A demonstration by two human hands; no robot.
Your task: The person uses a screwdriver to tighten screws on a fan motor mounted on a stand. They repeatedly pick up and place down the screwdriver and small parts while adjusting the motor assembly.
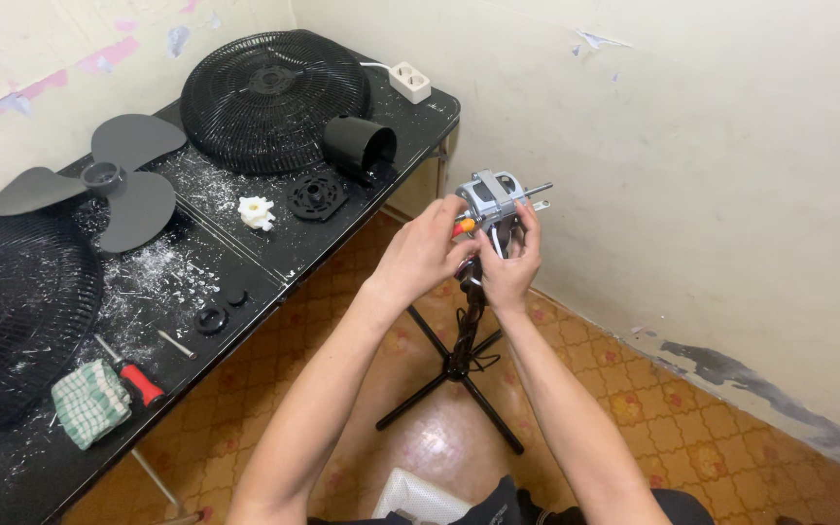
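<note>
Left hand (420, 255) pinches an orange-handled tool (464, 227) against the fan motor (491, 199); right hand (512, 267) grips the motor from below. Advised: right hand holds firm, tool kept square.

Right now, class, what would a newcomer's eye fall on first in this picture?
First, the two hands, left hand and right hand, gripping a grey fan motor atop a black stand at centre. Next, the black table on the left, strewn with fan parts: a round black grille at the back, a dark three-blade propeller beside it, and a red-handled screwdriver near the front edge.
</note>
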